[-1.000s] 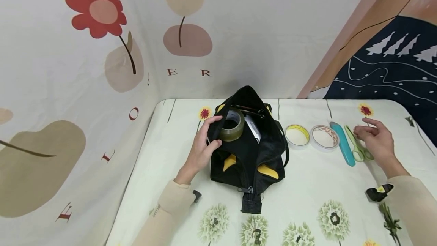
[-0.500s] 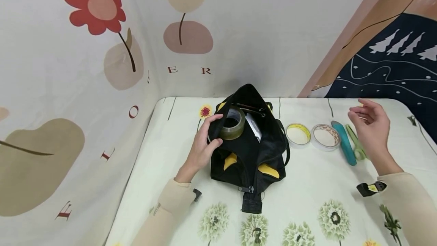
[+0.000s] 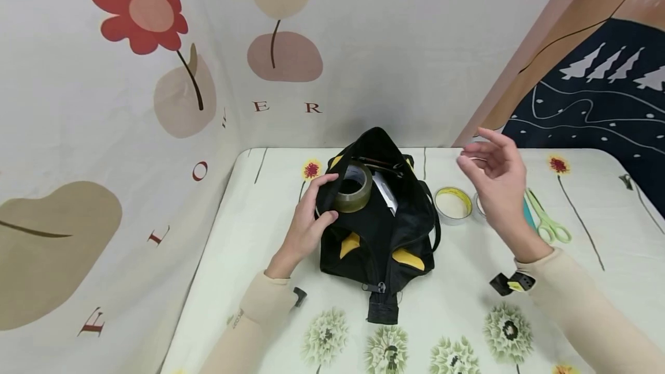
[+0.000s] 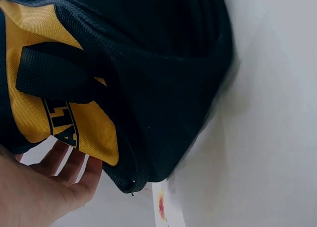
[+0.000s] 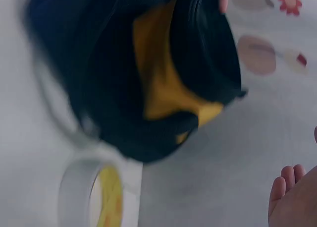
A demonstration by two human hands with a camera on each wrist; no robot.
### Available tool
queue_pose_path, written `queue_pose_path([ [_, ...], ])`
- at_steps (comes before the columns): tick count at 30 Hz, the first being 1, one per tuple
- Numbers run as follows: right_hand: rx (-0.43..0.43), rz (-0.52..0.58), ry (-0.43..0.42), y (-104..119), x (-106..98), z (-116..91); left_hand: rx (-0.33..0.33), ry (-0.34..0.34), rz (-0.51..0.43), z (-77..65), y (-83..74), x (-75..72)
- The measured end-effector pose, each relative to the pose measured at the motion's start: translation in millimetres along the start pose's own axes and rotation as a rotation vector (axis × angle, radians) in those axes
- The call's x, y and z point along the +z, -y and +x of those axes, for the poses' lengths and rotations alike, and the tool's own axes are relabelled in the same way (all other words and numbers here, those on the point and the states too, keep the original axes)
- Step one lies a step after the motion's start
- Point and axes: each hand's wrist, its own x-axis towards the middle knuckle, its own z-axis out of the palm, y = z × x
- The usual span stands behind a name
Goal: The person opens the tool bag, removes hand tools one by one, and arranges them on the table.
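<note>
A black bag [image 3: 358, 235] with yellow patches lies unzipped on the table. My left hand [image 3: 305, 227] grips the left edge of its mouth, thumb and fingers on either side of the fabric. Inside the bag sit a roll of brownish packing tape [image 3: 353, 204] and a slim white item [image 3: 385, 195] whose kind is unclear. To the bag's right my right hand [image 3: 499, 183] hovers with loosely curved fingers, holding nothing. It partly covers a second tape roll [image 3: 478, 205] and a teal tool [image 3: 528, 216]. The right wrist view shows the bag [image 5: 114, 88] blurred, close to that hand.
A tape roll with a yellow inner face [image 3: 453, 220] lies just right of the bag. Green scissors [image 3: 552, 229] rest farther right. A printed cloth wall [image 3: 384, 85] rises behind the table [image 3: 457, 305], and another stands along its left side.
My right hand has risen from over the scissors and moved left toward the bag, uncovering the scissors. My left hand has kept its hold on the bag's edge.
</note>
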Motion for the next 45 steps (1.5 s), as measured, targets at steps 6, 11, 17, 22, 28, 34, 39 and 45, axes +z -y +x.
queue_pose_path([
  [6,-0.018,0.091,0.05,3.7,32.4,-1.9,0.01,0.003,0.0,1.8,0.9,1.1],
  [11,-0.002,0.113,0.072,1.8,52.5,-5.1,0.003,0.005,0.002,2.8,1.4,1.7],
  [17,0.045,0.146,0.094,1.1,75.7,-7.8,-0.002,0.002,0.007,2.3,1.0,1.1],
  [22,0.009,0.129,0.15,-0.4,94.0,-8.6,-0.001,-0.001,0.005,1.4,1.9,0.3],
  [28,0.004,0.005,0.239,-8.1,110.7,-9.3,0.0,-0.002,0.0,0.2,1.7,-0.4],
  [34,0.043,-0.097,0.331,-17.9,119.0,-14.7,-0.011,0.007,0.007,-0.3,1.9,-0.7],
  [39,0.039,-0.202,0.388,-30.5,122.2,-18.9,-0.013,0.011,0.015,0.6,-0.5,-1.2],
  [45,0.06,-0.321,0.466,-45.9,124.1,-25.1,-0.013,0.012,0.025,0.5,-1.7,-2.4],
])
